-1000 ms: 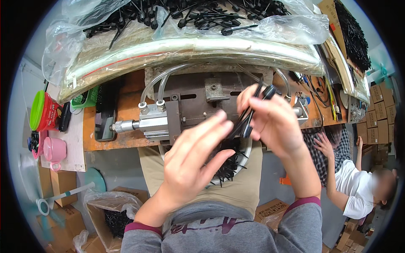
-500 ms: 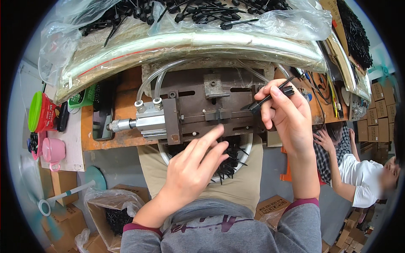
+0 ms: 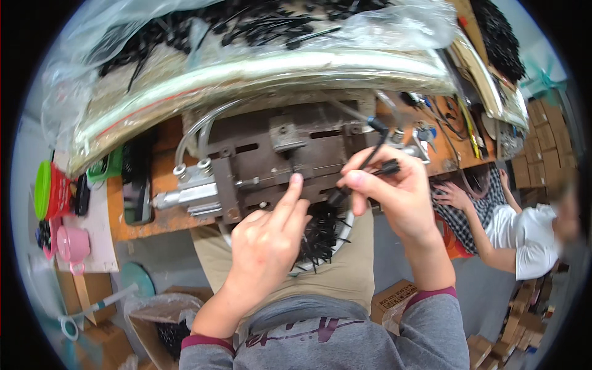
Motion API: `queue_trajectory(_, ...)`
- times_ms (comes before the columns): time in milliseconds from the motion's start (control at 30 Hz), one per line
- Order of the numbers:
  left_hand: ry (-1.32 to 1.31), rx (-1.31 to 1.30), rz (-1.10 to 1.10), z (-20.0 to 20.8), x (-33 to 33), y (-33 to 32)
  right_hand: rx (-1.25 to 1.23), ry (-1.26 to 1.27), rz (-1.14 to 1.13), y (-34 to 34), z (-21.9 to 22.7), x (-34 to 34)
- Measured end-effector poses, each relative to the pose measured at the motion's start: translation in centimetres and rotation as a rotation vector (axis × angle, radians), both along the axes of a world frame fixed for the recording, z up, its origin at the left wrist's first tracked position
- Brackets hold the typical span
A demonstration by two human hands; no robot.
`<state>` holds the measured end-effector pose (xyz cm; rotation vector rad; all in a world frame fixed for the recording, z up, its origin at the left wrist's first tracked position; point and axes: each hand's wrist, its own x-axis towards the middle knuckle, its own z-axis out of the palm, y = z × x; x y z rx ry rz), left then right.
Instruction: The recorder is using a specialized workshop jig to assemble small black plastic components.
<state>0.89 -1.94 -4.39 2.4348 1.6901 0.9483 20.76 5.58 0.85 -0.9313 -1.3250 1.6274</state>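
My left hand (image 3: 264, 243) reaches over the front of a dark metal clamping fixture (image 3: 320, 159). Its index finger is stretched out, the tip at a small black part in the middle of the fixture; whether it presses or only touches is unclear. The other fingers are loosely bent, with nothing seen in them. To the right of the fixture, my right hand (image 3: 398, 196) pinches black plastic stemmed pieces (image 3: 371, 159) between thumb and fingers. Below both hands, a white-rimmed round container (image 3: 347, 231) at my lap is heaped with similar black pieces (image 3: 319, 237).
A silver air cylinder (image 3: 197, 194) with clear hoses is mounted at the fixture's left. Behind lies a plastic-covered heap of black pieces (image 3: 265, 28). A pink cup (image 3: 74, 243) stands left. Wires (image 3: 459, 120) lie right, near a seated person (image 3: 524, 246). An open carton (image 3: 163, 317) is lower left.
My right hand has come lower and nearer the fixture, tilting the black pieces. My left index finger has straightened toward the fixture's middle. The whole view has shifted slightly.
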Motion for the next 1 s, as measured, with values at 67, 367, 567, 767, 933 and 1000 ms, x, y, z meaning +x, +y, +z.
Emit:
queue_trajectory(67,-0.014,-0.010,0.014,0.4,0.1,0.0,-0.004,-0.016,0.006,-0.3,-0.1,0.1)
queue_trajectory(367,-0.419,0.094,-0.226,2.6,0.2,-1.7,-0.138,-0.032,0.199,-1.6,-0.5,-1.1)
queue_trajectory(567,-0.319,-0.020,0.004,0.7,0.0,-2.3,0.094,0.095,0.042,-2.1,-1.9,-0.7)
queue_trajectory(767,-0.081,-0.042,-0.022,-2.5,-0.4,-0.8,0.170,0.466,-0.016,-1.7,-3.5,-2.8)
queue_trajectory(933,0.048,0.002,-0.022,-2.1,-0.7,0.7,0.250,0.506,-0.025,-3.0,-3.2,-4.3)
queue_trajectory(1000,0.098,-0.035,-0.015,-1.4,-0.6,1.0,0.301,0.451,-0.061,-3.3,-2.9,-4.1)
